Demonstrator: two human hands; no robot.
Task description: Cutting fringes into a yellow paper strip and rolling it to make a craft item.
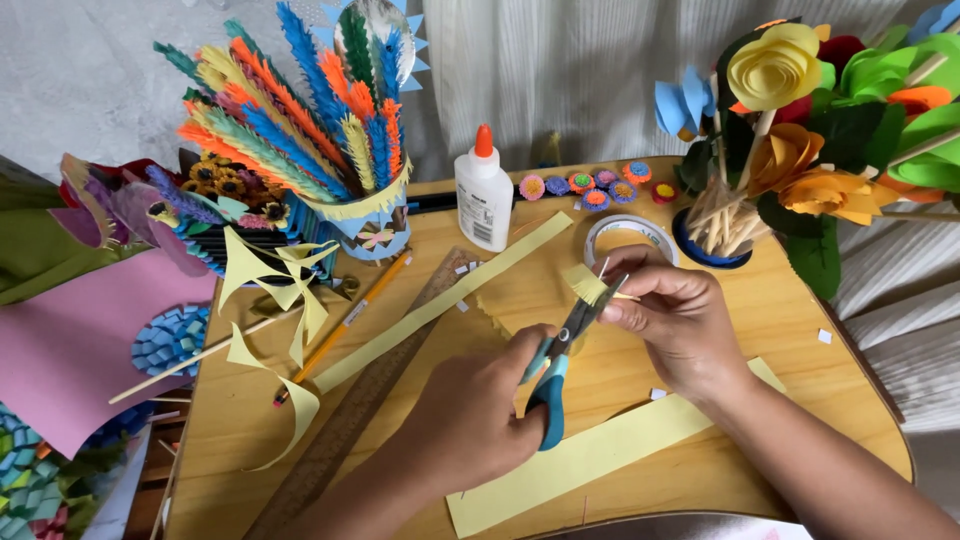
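Wooden craft table (800, 330) amid paper flowers: my left hand (475, 415) grips teal scissors (556, 375), blades pointing far-right; my right hand (680, 325) pinches a fringed yellow paper strip (587, 283) just beyond their tips, its long axis crossing the blades, nearer my right hand

bare bench (800, 330) lies open right of the tape roll (630, 236); left of it the glue bottle (484, 192), ruler (375, 390) and pencil (345, 325) crowd the way.
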